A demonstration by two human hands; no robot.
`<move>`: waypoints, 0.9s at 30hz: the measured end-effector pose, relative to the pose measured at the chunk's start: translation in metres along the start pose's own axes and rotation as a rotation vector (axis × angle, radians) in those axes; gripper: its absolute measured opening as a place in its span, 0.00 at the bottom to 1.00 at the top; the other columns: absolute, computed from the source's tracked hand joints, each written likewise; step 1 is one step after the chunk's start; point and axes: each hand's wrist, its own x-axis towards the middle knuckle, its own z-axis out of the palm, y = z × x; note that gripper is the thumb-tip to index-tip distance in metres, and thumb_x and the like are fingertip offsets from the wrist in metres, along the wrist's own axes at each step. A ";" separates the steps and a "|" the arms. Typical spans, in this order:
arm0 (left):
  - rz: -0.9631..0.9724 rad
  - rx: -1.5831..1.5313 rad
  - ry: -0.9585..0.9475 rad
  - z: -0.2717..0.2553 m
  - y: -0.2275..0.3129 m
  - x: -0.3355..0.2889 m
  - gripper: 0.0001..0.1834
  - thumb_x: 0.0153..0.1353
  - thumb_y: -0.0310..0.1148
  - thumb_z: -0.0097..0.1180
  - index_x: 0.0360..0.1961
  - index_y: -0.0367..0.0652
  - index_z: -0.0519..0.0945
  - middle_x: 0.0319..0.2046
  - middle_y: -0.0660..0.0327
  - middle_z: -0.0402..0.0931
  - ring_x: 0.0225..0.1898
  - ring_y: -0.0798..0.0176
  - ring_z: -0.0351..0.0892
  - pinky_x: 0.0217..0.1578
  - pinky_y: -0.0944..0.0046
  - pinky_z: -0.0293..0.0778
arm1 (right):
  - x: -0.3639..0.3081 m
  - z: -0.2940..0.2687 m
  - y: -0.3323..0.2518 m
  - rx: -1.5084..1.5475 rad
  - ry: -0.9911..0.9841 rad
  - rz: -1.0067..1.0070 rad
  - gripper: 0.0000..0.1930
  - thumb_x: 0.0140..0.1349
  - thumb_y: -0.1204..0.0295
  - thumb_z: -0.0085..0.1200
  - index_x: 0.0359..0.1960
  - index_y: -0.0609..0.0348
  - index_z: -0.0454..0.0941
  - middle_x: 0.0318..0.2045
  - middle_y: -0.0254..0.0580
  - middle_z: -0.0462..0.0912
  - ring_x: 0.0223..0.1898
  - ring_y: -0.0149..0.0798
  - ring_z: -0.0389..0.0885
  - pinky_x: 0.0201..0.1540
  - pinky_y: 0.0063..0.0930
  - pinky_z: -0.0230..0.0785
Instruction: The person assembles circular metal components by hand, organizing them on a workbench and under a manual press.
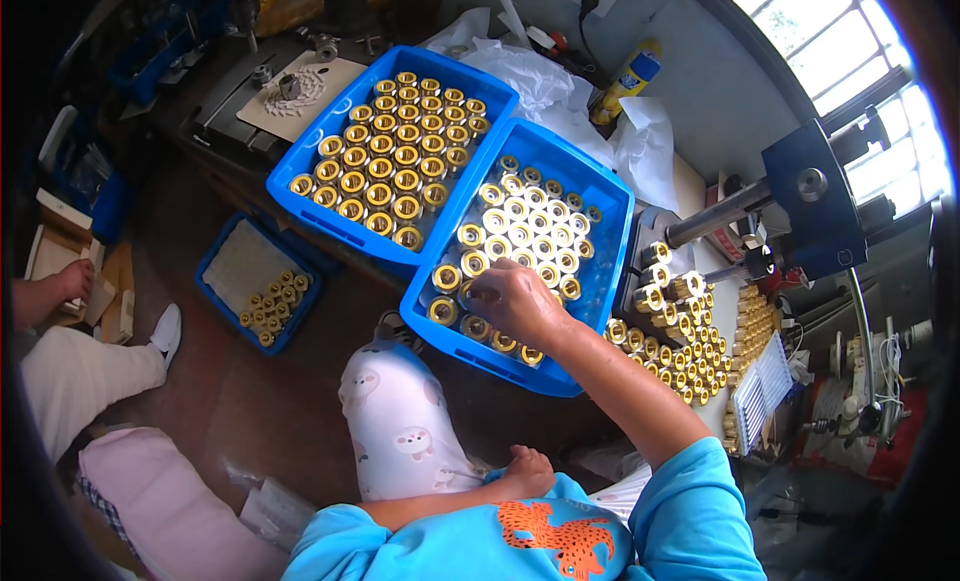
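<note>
My right hand (pixel 522 303) reaches into the right blue crate (pixel 488 357). Its fingers are closed downward at the near left of the rows, around a brass fitting mostly hidden beneath them. Round brass fittings (pixel 543 247) with open bores stand upright in that crate, over a clear plastic sheet. My left hand (pixel 528 471) lies on my lap with its fingers curled in, and nothing shows in it. Touching the right crate on its left is another blue crate (pixel 335 231), filled with rows of similar brass fittings (pixel 380 169).
Right of the crates, many fittings (pixel 690 356) crowd the bench beside a lever press (pixel 810 196). A smaller blue crate (pixel 272 349) with fittings sits low at left. Another person's hand (pixel 75 280) is at far left. A yellow-blue spray can (pixel 628 81) stands behind.
</note>
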 end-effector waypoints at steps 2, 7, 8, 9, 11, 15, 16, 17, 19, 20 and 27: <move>0.001 0.029 0.018 0.004 0.000 0.000 0.15 0.52 0.32 0.50 0.29 0.32 0.84 0.27 0.40 0.78 0.28 0.42 0.78 0.32 0.31 0.68 | 0.001 0.001 0.000 -0.019 -0.012 0.022 0.06 0.53 0.73 0.61 0.31 0.63 0.81 0.30 0.50 0.79 0.35 0.51 0.80 0.39 0.40 0.73; 0.008 0.072 0.049 0.004 0.000 -0.001 0.15 0.51 0.34 0.50 0.27 0.32 0.84 0.25 0.40 0.78 0.27 0.42 0.77 0.30 0.33 0.68 | -0.003 0.002 -0.002 -0.034 -0.009 0.017 0.08 0.53 0.74 0.61 0.35 0.61 0.82 0.31 0.48 0.79 0.34 0.50 0.80 0.39 0.38 0.74; 0.012 0.084 0.056 0.006 0.000 0.000 0.16 0.51 0.34 0.50 0.28 0.32 0.84 0.25 0.40 0.78 0.27 0.42 0.77 0.30 0.33 0.68 | -0.006 0.005 -0.004 -0.095 0.021 -0.043 0.08 0.54 0.75 0.61 0.36 0.61 0.80 0.31 0.48 0.78 0.34 0.50 0.80 0.39 0.38 0.74; 0.016 0.095 0.064 0.006 0.000 0.000 0.16 0.51 0.34 0.50 0.28 0.32 0.84 0.25 0.41 0.78 0.27 0.42 0.77 0.29 0.33 0.68 | -0.008 0.007 -0.005 -0.156 0.051 -0.104 0.09 0.54 0.75 0.60 0.37 0.61 0.79 0.31 0.48 0.77 0.34 0.50 0.80 0.39 0.38 0.74; 0.014 0.095 0.051 0.005 0.000 0.000 0.16 0.52 0.34 0.50 0.28 0.33 0.84 0.25 0.41 0.78 0.27 0.41 0.78 0.30 0.33 0.68 | -0.012 0.008 -0.005 -0.195 0.050 -0.135 0.09 0.54 0.76 0.59 0.38 0.60 0.78 0.31 0.47 0.77 0.34 0.50 0.81 0.39 0.38 0.74; 0.018 0.067 -0.005 -0.003 0.000 0.000 0.16 0.53 0.34 0.50 0.30 0.33 0.85 0.27 0.41 0.78 0.29 0.41 0.78 0.31 0.32 0.68 | -0.012 0.005 -0.007 -0.044 0.053 0.044 0.08 0.53 0.75 0.59 0.33 0.64 0.77 0.33 0.52 0.76 0.36 0.55 0.79 0.39 0.44 0.73; 0.019 0.067 -0.005 -0.003 0.000 0.000 0.16 0.53 0.34 0.50 0.30 0.33 0.85 0.27 0.41 0.78 0.29 0.41 0.78 0.31 0.32 0.68 | -0.010 0.004 -0.005 -0.044 0.053 0.044 0.08 0.53 0.75 0.59 0.33 0.64 0.77 0.33 0.52 0.76 0.36 0.55 0.79 0.39 0.44 0.73; 0.012 0.069 -0.011 -0.003 0.001 0.001 0.16 0.53 0.34 0.50 0.30 0.33 0.85 0.28 0.41 0.79 0.29 0.41 0.78 0.31 0.32 0.68 | -0.007 0.001 0.000 -0.024 0.053 0.042 0.09 0.52 0.74 0.59 0.33 0.64 0.77 0.32 0.52 0.77 0.35 0.54 0.80 0.39 0.43 0.73; 0.005 0.071 -0.020 -0.004 0.001 0.001 0.16 0.53 0.34 0.50 0.31 0.33 0.85 0.29 0.41 0.79 0.30 0.41 0.78 0.31 0.32 0.68 | -0.003 -0.001 0.002 -0.001 0.053 0.040 0.09 0.52 0.74 0.60 0.34 0.65 0.77 0.31 0.51 0.78 0.35 0.54 0.80 0.39 0.43 0.74; 0.004 0.069 -0.024 -0.004 0.001 0.001 0.16 0.54 0.34 0.50 0.31 0.33 0.85 0.29 0.40 0.79 0.30 0.41 0.78 0.31 0.32 0.68 | -0.001 -0.002 0.002 0.059 0.051 0.101 0.09 0.52 0.74 0.60 0.34 0.65 0.78 0.30 0.51 0.80 0.34 0.53 0.81 0.38 0.42 0.74; -0.028 0.046 -0.033 -0.003 0.001 0.000 0.16 0.53 0.34 0.50 0.31 0.32 0.85 0.29 0.39 0.79 0.31 0.39 0.79 0.33 0.30 0.69 | 0.025 0.002 -0.012 0.213 0.104 0.172 0.08 0.55 0.74 0.61 0.35 0.63 0.80 0.30 0.48 0.83 0.34 0.43 0.84 0.40 0.35 0.75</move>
